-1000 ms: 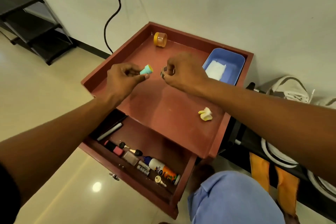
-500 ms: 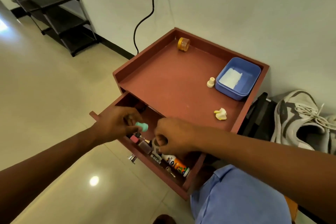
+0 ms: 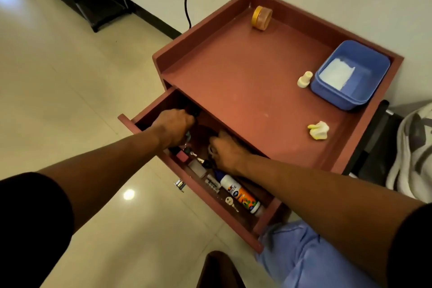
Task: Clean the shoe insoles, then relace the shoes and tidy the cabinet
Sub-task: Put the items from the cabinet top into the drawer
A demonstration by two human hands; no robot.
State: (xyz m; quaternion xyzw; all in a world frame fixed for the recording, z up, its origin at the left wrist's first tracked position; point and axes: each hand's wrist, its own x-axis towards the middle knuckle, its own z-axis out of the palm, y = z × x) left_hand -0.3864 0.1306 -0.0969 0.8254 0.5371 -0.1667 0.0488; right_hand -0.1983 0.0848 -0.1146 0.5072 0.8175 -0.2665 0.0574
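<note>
Open drawer [image 3: 149, 112] crowded along its front with a glue bottle [image 3: 238, 194] and small items; the cabinet top [image 3: 245, 91] overhangs its back half, limiting reach from above.

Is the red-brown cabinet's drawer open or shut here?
Open: the red-brown wooden drawer is pulled out, both hands reaching among its contents.

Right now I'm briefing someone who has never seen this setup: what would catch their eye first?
Both hands, the left hand and the right hand, reach into the open drawer of the red-brown cabinet. A white and orange glue bottle lies among the small items near the drawer's front. On top, a blue tub sits at the right edge, with an orange jar on its side near the back.
</note>
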